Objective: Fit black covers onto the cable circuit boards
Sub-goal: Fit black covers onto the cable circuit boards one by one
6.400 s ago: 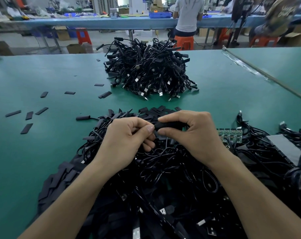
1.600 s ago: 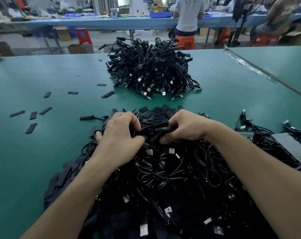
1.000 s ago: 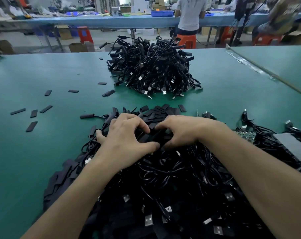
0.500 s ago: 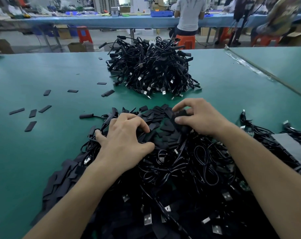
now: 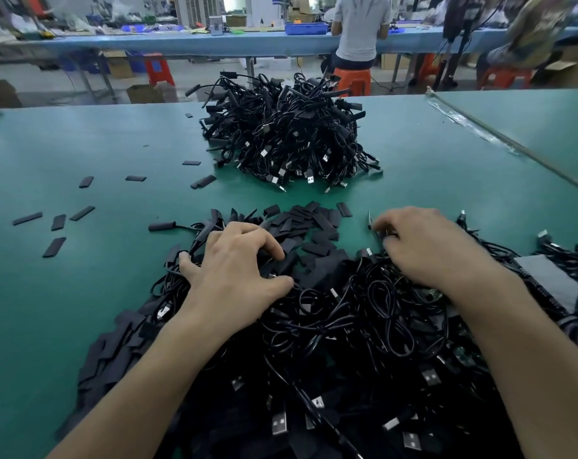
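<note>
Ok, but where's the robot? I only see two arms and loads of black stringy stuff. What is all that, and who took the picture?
There is no robot here, just a person working. The camera sits on their head and looks down, so you see their own arms. The left hand rests on a near pile of black cables, with its fingers curled into a heap of flat black covers; whether it holds one is hidden. The right hand seems to pinch a dark cable end at the pile's edge. A few loose covers lie on the green table, and a second cable pile sits farther back. Another person is at a bench behind.
</note>
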The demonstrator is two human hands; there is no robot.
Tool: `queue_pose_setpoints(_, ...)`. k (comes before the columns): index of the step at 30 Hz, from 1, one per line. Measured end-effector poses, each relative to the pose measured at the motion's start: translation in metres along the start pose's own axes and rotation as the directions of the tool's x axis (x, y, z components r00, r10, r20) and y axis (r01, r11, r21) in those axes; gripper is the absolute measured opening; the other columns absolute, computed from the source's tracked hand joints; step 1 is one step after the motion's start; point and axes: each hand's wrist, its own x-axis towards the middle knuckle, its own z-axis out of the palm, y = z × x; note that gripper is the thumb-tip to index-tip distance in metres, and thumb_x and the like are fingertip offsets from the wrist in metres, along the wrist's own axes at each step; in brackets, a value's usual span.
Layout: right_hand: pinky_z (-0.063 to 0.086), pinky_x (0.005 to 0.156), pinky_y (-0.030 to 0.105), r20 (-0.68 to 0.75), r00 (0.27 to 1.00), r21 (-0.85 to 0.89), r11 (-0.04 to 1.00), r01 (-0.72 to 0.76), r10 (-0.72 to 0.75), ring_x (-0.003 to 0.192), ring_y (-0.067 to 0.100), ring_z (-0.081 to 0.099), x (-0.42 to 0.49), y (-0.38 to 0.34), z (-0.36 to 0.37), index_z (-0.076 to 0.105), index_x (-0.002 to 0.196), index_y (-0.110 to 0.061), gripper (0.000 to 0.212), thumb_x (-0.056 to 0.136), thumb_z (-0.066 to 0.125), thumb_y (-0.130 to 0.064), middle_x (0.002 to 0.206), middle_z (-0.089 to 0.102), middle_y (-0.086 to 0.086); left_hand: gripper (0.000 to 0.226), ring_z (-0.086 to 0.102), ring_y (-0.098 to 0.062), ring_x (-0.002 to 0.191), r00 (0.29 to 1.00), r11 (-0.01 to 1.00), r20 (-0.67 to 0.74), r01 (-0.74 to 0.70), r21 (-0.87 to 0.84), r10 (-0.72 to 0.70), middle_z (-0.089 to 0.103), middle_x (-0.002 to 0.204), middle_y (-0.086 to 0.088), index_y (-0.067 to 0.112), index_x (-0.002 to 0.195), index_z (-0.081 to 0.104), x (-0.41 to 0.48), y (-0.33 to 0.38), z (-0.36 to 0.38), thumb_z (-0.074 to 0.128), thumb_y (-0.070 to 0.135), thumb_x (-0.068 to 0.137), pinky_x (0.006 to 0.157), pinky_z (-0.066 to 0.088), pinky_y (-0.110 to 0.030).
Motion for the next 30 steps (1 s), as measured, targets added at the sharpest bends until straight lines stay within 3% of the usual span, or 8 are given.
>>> queue_pose_setpoints(4, 0.04, 0.103, 0.047, 0.164, 0.962, -0.155, 0.969, -0.193, 0.218, 0.117, 0.031, 0.054, -0.004, 0.007, 0.002, 0.057, 0.123, -0.028, 0.032, 0.094, 0.044, -0.025, 0.127, 0.057, 0.006, 0.025, 0.034, -0.008, 0.123, 1.0, 1.0, 0.007, 0.001, 0.002, -0.001, 0.043, 0.12, 0.024, 0.042, 0.08, 0.055, 0.0, 0.0, -0.001, 0.079, 0.044, 0.073, 0.111, 0.006, -0.068)
queue_pose_setpoints(7, 0.029, 0.097, 0.045, 0.016, 0.982, -0.093, 0.978, -0.187, 0.189, 0.114, 0.025, 0.053, -0.007, 0.005, 0.001, 0.057, 0.122, -0.033, 0.036, 0.091, 0.047, -0.017, 0.124, 0.055, 0.001, 0.025, 0.029, -0.002, 0.115, 1.0, 1.0, 0.008, -0.002, 0.005, 0.002, 0.043, 0.119, 0.025, 0.043, 0.08, 0.055, 0.0, 0.0, 0.0, 0.079, 0.045, 0.072, 0.111, 0.006, -0.068)
queue_pose_setpoints(12, 0.049, 0.086, 0.028, -0.33, 0.942, 0.236, 0.962, 0.135, -0.052, 0.092, 0.009, 0.065, -0.011, -0.004, -0.009, 0.069, 0.105, -0.035, 0.04, 0.083, 0.065, -0.001, 0.091, 0.068, -0.012, 0.024, 0.029, -0.001, 0.115, 1.0, 1.0, -0.001, -0.026, 0.017, 0.026, 0.04, 0.119, 0.027, 0.046, 0.077, 0.057, -0.001, 0.002, 0.0, 0.08, 0.047, 0.071, 0.112, 0.001, -0.067)
queue_pose_setpoints(14, 0.048, 0.071, 0.005, -0.37, 0.917, 0.434, 0.845, 0.311, -0.148, 0.078, -0.004, 0.067, -0.014, -0.008, -0.016, 0.071, 0.091, -0.036, 0.034, 0.08, 0.077, -0.004, 0.077, 0.07, -0.017, 0.024, 0.034, -0.006, 0.126, 0.997, 0.997, -0.039, -0.069, 0.042, 0.07, 0.042, 0.122, 0.025, 0.048, 0.082, 0.061, -0.002, 0.003, 0.0, 0.082, 0.047, 0.071, 0.114, -0.006, -0.064)
queue_pose_setpoints(16, 0.052, 0.07, 0.01, -0.347, 0.908, 0.616, 0.673, 0.409, -0.234, 0.073, -0.001, 0.069, -0.017, -0.012, -0.02, 0.074, 0.087, -0.033, 0.025, 0.077, 0.083, -0.012, 0.081, 0.073, -0.013, 0.021, 0.041, -0.004, 0.128, 0.977, 0.985, -0.133, -0.157, 0.068, 0.165, 0.049, 0.126, 0.023, 0.045, 0.09, 0.068, -0.003, 0.006, 0.001, 0.08, 0.042, 0.074, 0.116, -0.014, -0.057)
queue_pose_setpoints(19, 0.057, 0.072, 0.022, -0.282, 0.909, 0.75, 0.52, 0.408, -0.306, 0.07, 0.009, 0.068, -0.02, -0.017, -0.019, 0.075, 0.089, -0.028, 0.018, 0.072, 0.082, -0.026, 0.083, 0.074, -0.005, 0.02, 0.054, 0.009, 0.108, 0.926, 0.942, -0.234, -0.324, -0.09, 0.296, 0.064, 0.113, 0.024, 0.036, 0.099, 0.072, -0.005, 0.016, -0.001, 0.065, 0.029, 0.081, 0.121, 0.016, -0.051)
queue_pose_setpoints(22, 0.055, 0.067, 0.02, -0.248, 0.909, 0.791, 0.472, 0.389, -0.334, 0.066, 0.007, 0.066, -0.017, -0.022, -0.014, 0.076, 0.085, -0.021, 0.016, 0.07, 0.082, -0.023, 0.077, 0.075, -0.003, 0.025, 0.067, -0.001, 0.092, 0.945, 0.829, -0.127, -0.325, -0.456, 0.301, 0.072, 0.096, 0.019, 0.032, 0.104, 0.07, -0.011, 0.025, -0.006, 0.058, 0.025, 0.084, 0.087, 0.055, -0.028)
queue_pose_setpoints(30, 0.05, 0.06, 0.017, -0.22, 0.9, 0.889, 0.302, 0.344, -0.377, 0.061, 0.007, 0.062, -0.016, -0.031, -0.001, 0.073, 0.07, -0.016, 0.021, 0.062, 0.085, -0.03, 0.068, 0.072, -0.001, 0.023, 0.065, -0.007, 0.067, 0.941, 0.644, -0.012, -0.241, -0.726, 0.338, 0.071, 0.074, 0.005, 0.021, 0.087, 0.068, -0.007, 0.023, -0.011, 0.083, 0.028, 0.072, 0.063, 0.053, -0.019)
